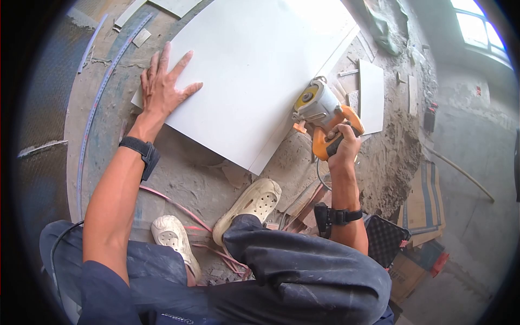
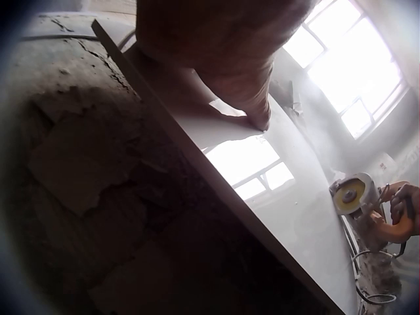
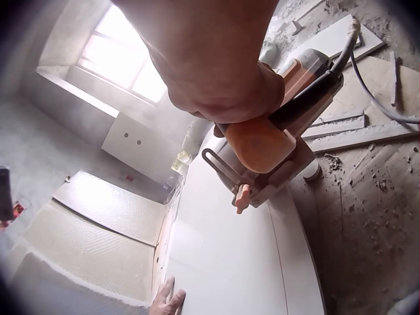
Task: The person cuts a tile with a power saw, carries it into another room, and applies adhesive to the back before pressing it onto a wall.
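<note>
A large glossy white tile (image 1: 244, 76) lies in front of me, raised above the rubble floor at its near edge. My left hand (image 1: 162, 86) rests with spread fingers on its left side. With my right hand (image 1: 345, 147) I grip the orange rear handle of a handheld tile saw (image 1: 319, 105). The saw sits at the tile's right edge, its yellow disc (image 2: 350, 192) facing the tile in the left wrist view. A thin line (image 3: 279, 256) runs along the tile near that edge. In the right wrist view, my wrist and the saw body hide the disc.
A white offcut (image 1: 371, 97) lies right of the saw. The saw's cable (image 1: 320, 176) trails toward my feet. Clog shoes (image 1: 249, 208) stand close below the tile's near corner. Pink straps (image 1: 179, 206) cross the floor, and a tape measure (image 1: 100, 89) lies at left.
</note>
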`<action>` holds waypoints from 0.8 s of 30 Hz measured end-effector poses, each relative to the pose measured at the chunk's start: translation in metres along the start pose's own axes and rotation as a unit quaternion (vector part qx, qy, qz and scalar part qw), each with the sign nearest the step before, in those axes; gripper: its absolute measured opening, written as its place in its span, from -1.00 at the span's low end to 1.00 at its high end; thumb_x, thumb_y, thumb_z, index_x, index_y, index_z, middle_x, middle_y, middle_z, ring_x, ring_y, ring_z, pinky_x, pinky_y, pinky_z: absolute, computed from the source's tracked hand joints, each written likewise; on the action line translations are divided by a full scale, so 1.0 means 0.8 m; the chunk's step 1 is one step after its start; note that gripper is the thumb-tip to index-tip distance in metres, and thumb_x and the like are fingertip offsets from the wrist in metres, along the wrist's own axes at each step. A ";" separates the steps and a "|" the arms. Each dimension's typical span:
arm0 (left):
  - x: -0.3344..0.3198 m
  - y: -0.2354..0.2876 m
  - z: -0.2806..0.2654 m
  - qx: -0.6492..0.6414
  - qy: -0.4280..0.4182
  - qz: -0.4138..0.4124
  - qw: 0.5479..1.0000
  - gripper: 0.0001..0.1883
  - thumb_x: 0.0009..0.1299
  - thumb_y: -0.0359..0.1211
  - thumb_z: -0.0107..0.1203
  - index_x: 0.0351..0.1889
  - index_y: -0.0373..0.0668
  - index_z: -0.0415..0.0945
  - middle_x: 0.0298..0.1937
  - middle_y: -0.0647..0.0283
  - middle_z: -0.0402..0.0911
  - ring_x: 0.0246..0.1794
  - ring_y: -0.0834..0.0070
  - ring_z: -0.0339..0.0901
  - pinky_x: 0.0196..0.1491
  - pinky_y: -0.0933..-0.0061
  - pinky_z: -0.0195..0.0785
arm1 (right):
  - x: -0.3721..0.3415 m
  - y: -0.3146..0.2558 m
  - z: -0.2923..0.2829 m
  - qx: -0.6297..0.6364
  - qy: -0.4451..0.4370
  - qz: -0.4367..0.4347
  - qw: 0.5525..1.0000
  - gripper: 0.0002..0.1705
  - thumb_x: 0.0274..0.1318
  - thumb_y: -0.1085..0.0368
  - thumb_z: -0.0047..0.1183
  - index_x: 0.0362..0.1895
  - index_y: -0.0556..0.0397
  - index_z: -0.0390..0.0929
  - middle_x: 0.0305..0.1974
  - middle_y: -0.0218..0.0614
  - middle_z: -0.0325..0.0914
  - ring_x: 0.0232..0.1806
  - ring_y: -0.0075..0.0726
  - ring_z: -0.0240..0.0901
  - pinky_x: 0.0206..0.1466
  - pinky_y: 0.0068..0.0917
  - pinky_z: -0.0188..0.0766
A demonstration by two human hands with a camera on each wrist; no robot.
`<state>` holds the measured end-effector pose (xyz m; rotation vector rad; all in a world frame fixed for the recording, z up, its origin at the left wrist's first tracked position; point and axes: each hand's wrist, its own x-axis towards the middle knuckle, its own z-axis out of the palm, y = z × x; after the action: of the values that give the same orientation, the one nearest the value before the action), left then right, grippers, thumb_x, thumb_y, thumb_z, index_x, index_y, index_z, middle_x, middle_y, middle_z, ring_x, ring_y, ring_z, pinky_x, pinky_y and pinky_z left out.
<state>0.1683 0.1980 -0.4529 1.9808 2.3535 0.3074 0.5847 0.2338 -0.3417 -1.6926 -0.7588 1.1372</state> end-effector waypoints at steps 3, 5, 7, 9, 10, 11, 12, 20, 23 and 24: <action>-0.002 -0.002 0.004 0.007 0.009 0.001 1.000 -0.16 0.23 0.39 0.10 0.49 0.48 0.26 0.64 0.11 -0.04 0.58 -0.08 -0.04 0.43 -0.23 -0.08 | -0.003 -0.004 0.005 -0.006 -0.005 -0.006 1.000 -0.71 0.02 0.45 0.04 -0.10 0.19 0.50 -0.46 -0.30 0.48 -0.54 -0.44 0.45 -0.40 -0.43 0.46; 0.000 -0.004 0.008 -0.001 0.028 0.018 0.999 -0.17 0.24 0.38 0.11 0.48 0.47 0.27 0.63 0.08 -0.03 0.57 -0.09 -0.05 0.44 -0.23 -0.08 | -0.008 -0.001 0.002 -0.013 -0.011 0.002 1.000 -0.70 0.02 0.45 0.04 -0.09 0.20 0.51 -0.46 -0.31 0.49 -0.54 -0.44 0.44 -0.39 -0.43 0.46; 0.000 -0.003 0.011 0.007 0.009 0.015 1.000 -0.17 0.24 0.38 0.11 0.48 0.47 0.27 0.63 0.06 -0.03 0.57 -0.10 -0.05 0.44 -0.23 -0.10 | -0.006 0.002 0.000 -0.001 -0.016 -0.015 1.000 -0.67 0.02 0.45 0.05 -0.06 0.21 0.50 -0.46 -0.32 0.48 -0.54 -0.43 0.44 -0.39 -0.42 0.46; -0.001 -0.006 0.013 0.009 0.035 0.024 0.999 -0.17 0.24 0.39 0.11 0.49 0.47 0.26 0.64 0.06 -0.04 0.58 -0.10 -0.06 0.45 -0.21 -0.12 | -0.007 0.006 0.000 0.001 -0.016 -0.001 1.000 -0.66 0.02 0.45 0.05 -0.05 0.22 0.50 -0.45 -0.32 0.48 -0.54 -0.42 0.44 -0.40 -0.43 0.46; -0.001 -0.006 0.011 0.016 0.022 0.022 0.999 -0.14 0.22 0.43 0.08 0.49 0.49 0.24 0.64 0.06 -0.06 0.58 -0.11 -0.08 0.46 -0.21 -0.15 | -0.005 0.009 -0.002 0.014 -0.022 -0.007 1.000 -0.66 0.02 0.46 0.05 -0.05 0.23 0.50 -0.44 -0.30 0.49 -0.53 -0.41 0.45 -0.41 -0.43 0.45; -0.008 -0.007 0.008 0.019 0.018 0.023 0.999 -0.14 0.22 0.43 0.08 0.49 0.49 0.24 0.64 0.06 -0.06 0.58 -0.11 -0.08 0.46 -0.21 -0.15 | -0.007 0.009 -0.003 0.025 -0.027 -0.017 0.999 -0.66 0.01 0.46 0.04 -0.06 0.24 0.50 -0.43 -0.29 0.51 -0.53 -0.41 0.46 -0.41 -0.44 0.45; -0.008 -0.006 0.010 0.022 0.007 0.018 1.000 -0.13 0.22 0.45 0.06 0.50 0.50 0.23 0.65 0.07 -0.08 0.59 -0.11 -0.10 0.46 -0.22 -0.16 | -0.010 0.009 -0.001 0.027 -0.003 -0.012 1.000 -0.68 -0.01 0.47 0.03 -0.09 0.23 0.50 -0.43 -0.27 0.51 -0.53 -0.42 0.46 -0.42 -0.44 0.45; 0.001 -0.005 0.006 0.005 -0.024 0.003 1.000 -0.13 0.23 0.47 0.02 0.50 0.48 0.22 0.66 0.11 -0.15 0.62 -0.09 -0.19 0.51 -0.29 -0.27 | -0.019 0.015 0.000 0.031 -0.007 -0.015 0.999 -0.71 -0.02 0.45 0.06 -0.13 0.17 0.49 -0.45 -0.30 0.50 -0.57 -0.41 0.45 -0.46 -0.41 0.46; -0.007 -0.011 -0.001 0.009 -0.023 0.048 0.999 -0.09 0.22 0.44 0.05 0.52 0.41 0.20 0.67 0.11 -0.18 0.64 -0.01 -0.25 0.54 -0.29 -0.37 | -0.015 0.018 0.001 0.020 -0.003 -0.033 0.999 -0.70 -0.02 0.46 0.06 -0.11 0.16 0.49 -0.44 -0.30 0.51 -0.56 -0.40 0.45 -0.46 -0.40 0.46; -0.018 -0.017 -0.003 0.026 -0.025 0.085 0.996 -0.07 0.21 0.42 0.09 0.53 0.36 0.18 0.67 0.10 -0.19 0.65 0.04 -0.27 0.57 -0.26 -0.43 | -0.016 0.018 0.003 0.021 0.001 -0.034 0.999 -0.68 -0.02 0.47 0.05 -0.09 0.18 0.49 -0.43 -0.29 0.51 -0.57 -0.39 0.44 -0.46 -0.40 0.46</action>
<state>0.1568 0.1817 -0.4540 2.1915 2.1897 0.2036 0.5777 0.2186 -0.3505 -1.6203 -0.7805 1.0967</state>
